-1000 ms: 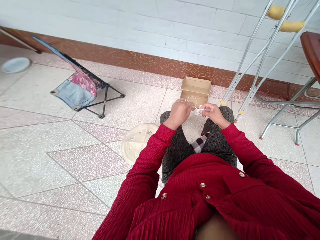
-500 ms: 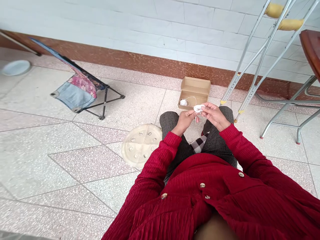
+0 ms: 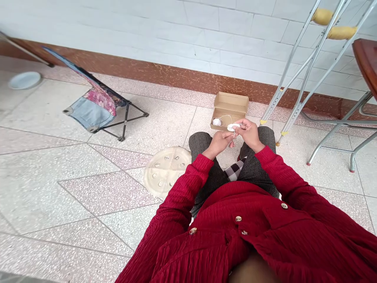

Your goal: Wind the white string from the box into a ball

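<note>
No legible text or labels anywhere.

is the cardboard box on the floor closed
No, the cardboard box sits open by the wall with its flap up, and a small white ball of thread shows inside it.

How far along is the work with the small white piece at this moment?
Done: one white coiled piece lies in the open cardboard box with a thin cord. In hand: left hand and right hand pinch another small white piece above the knees. What is left cannot be told.
</note>
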Demonstrator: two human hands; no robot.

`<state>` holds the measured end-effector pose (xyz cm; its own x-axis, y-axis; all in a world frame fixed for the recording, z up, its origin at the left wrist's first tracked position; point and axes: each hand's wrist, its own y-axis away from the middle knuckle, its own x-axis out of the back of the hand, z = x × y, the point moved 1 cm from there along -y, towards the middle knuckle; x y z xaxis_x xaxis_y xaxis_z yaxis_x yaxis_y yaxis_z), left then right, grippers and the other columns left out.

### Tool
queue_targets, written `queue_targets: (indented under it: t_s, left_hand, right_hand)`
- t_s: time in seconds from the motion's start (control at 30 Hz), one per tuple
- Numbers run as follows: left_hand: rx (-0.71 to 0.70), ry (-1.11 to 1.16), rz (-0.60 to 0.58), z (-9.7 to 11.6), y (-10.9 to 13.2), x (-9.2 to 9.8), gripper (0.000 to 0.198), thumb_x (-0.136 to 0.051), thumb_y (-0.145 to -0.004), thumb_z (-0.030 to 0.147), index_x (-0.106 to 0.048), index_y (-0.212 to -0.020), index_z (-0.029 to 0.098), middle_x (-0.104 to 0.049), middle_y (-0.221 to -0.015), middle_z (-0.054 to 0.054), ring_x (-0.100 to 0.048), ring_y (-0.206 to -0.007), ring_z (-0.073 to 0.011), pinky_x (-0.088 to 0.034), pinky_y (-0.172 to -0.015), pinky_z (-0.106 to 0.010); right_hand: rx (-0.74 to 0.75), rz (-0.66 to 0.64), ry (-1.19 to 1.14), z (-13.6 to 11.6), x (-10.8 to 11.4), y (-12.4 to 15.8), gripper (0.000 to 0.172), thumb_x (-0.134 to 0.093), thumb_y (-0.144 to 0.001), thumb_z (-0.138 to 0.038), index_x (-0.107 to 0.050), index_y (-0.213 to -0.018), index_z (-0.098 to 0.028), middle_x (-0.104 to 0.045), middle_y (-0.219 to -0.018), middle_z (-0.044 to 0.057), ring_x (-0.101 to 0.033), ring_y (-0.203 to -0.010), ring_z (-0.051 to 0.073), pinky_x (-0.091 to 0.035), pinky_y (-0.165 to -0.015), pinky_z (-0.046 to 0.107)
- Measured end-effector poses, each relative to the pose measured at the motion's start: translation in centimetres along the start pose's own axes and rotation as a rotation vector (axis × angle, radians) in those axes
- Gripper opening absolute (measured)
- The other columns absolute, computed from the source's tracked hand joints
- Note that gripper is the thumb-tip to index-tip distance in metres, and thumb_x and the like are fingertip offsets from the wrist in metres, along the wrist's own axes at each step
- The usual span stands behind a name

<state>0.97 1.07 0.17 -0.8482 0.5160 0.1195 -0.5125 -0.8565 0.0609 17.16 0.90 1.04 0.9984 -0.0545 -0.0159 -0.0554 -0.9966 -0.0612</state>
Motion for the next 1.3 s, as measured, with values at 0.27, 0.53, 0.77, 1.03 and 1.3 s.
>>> queue_targets:
  t_s: [0.27, 0.53, 0.77, 1.03, 1.3]
  left_hand:
    - [-0.151, -0.659, -0.017, 2.3, -0.5, 2.4, 0.031, -0.064, -0.086, 0.017, -0.063, -0.055, 0.019, -0.059, -0.053, -0.001, -0.052, -0.055, -0.0158, -0.034, -0.062, -0.03]
    - [-0.433, -0.875, 0.001, 3.4, -1.8, 3.9, 0.024, -0.058, -0.095, 0.022, -0.075, -0.079, 0.02, -0.073, -0.076, -0.004, -0.065, -0.078, -0.0201, -0.045, -0.103, -0.041]
    - [-0.222, -0.357, 0.017, 1.9, -1.5, 1.7, 0.037, -0.053, -0.099, 0.034, -0.071, -0.073, 0.016, -0.071, -0.073, -0.002, -0.062, -0.071, -0.0142, -0.046, -0.073, -0.026]
    - [-0.095, -0.286, -0.161, 1.4, 1.2, -0.4, 0.037, -0.055, -0.096, 0.031, -0.065, -0.064, 0.015, -0.065, -0.065, 0.0, -0.057, -0.065, -0.0122, -0.042, -0.07, -0.025]
    - [-0.223, -0.394, 0.029, 2.5, 0.5, 2.9, 0.03, -0.057, -0.096, 0.029, -0.072, -0.073, 0.017, -0.072, -0.076, -0.003, -0.063, -0.075, -0.0163, -0.045, -0.076, -0.028]
  right_hand:
    - [0.0, -0.01, 0.24, 2.2, 1.9, 0.3, 0.03, -0.076, -0.081, -0.047, -0.067, -0.09, -0.02, -0.058, -0.057, -0.006, -0.052, -0.049, 0.01, -0.038, -0.051, 0.023]
    - [-0.22, -0.376, 0.022, -0.9, 2.5, 1.0, 0.041, -0.09, -0.068, -0.045, -0.066, -0.091, -0.02, -0.065, -0.069, -0.003, -0.056, -0.055, 0.01, -0.053, -0.053, 0.025]
    - [-0.301, -0.265, -0.321, -2.6, 2.8, 1.7, 0.05, -0.097, -0.061, -0.042, -0.065, -0.094, -0.021, -0.069, -0.078, -0.003, -0.061, -0.059, 0.009, -0.057, -0.059, 0.025]
    - [-0.028, 0.192, 0.191, -0.8, 5.1, -0.7, 0.027, -0.081, -0.076, -0.031, -0.062, -0.091, -0.02, -0.066, -0.079, -0.001, -0.057, -0.061, 0.012, -0.049, -0.062, 0.028]
    - [-0.292, -0.403, 0.057, -0.4, 3.4, 4.3, 0.035, -0.088, -0.067, -0.038, -0.065, -0.086, -0.02, -0.067, -0.068, -0.002, -0.059, -0.055, 0.014, -0.049, -0.056, 0.028]
